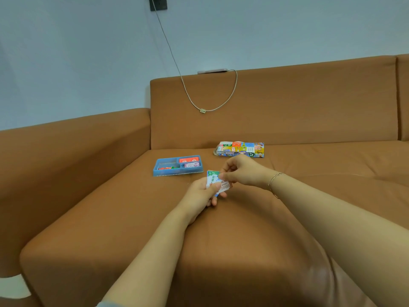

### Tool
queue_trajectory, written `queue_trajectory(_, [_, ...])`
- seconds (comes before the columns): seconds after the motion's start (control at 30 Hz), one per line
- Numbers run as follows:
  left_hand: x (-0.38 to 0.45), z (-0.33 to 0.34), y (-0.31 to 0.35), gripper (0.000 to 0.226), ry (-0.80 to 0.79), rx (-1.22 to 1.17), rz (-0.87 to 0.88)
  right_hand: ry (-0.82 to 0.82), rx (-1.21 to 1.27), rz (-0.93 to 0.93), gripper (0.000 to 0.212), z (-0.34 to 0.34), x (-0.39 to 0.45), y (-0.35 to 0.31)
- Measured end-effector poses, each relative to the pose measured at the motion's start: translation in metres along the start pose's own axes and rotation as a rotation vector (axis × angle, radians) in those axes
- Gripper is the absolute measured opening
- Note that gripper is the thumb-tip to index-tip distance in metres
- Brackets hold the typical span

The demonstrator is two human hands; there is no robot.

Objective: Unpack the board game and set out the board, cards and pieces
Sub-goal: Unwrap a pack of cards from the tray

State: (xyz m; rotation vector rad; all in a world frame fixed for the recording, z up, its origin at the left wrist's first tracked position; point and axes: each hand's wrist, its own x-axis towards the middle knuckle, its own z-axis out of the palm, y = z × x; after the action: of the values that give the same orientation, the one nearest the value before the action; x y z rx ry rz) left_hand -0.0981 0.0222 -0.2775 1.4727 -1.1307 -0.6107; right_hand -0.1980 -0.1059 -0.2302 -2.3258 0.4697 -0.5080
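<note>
Two bare forearms reach in from the near edge of the sofa [110,196] seat, meeting over the middle of the brown cushion. Left hand [202,193] grips a small stack of play-money notes [218,181] from below, fingers curled round the lower end and thumb laid across the face; the top note is white with printed figures, and green and blue notes show behind it. Right hand [242,171], a thin bracelet [273,180] at its wrist, pinches the upper right corner of that stack between thumb and forefinger, its other fingers curled loosely above. Beyond the hands, toward the back of the seat and a little left, lies a shallow blue plastic tray [178,172] with compartments: a red card deck [189,160] sits in the far right one, a pale purple-printed pack [192,165] just in front of it, and small red, orange and green pieces [167,167] lie in the left part. Further right, close under the backrest, rests the folded game board [240,149], its colourful squares facing up. On top of the backrest lies a flat phone [212,71], with a pale cable [190,96] drooping down the cushion front and running up the wall to a dark socket [158,3].
</note>
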Motion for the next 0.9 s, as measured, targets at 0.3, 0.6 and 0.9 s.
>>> queue_trajectory(0.3, [-0.001,0.001,-0.002,0.015,0.002,0.024,0.039,-0.016,-0.074,0.012,0.016,-0.004,0.000,-0.005])
queue_trajectory(0.6, [-0.001,0.001,-0.002,0.015,-0.005,0.018,0.033,0.028,-0.145,0.035,0.033,0.000,0.002,-0.011])
queue_trajectory(0.9, [-0.001,0.001,-0.002,0.015,0.011,0.008,0.037,-0.003,-0.078,0.023,0.030,-0.003,-0.001,-0.009])
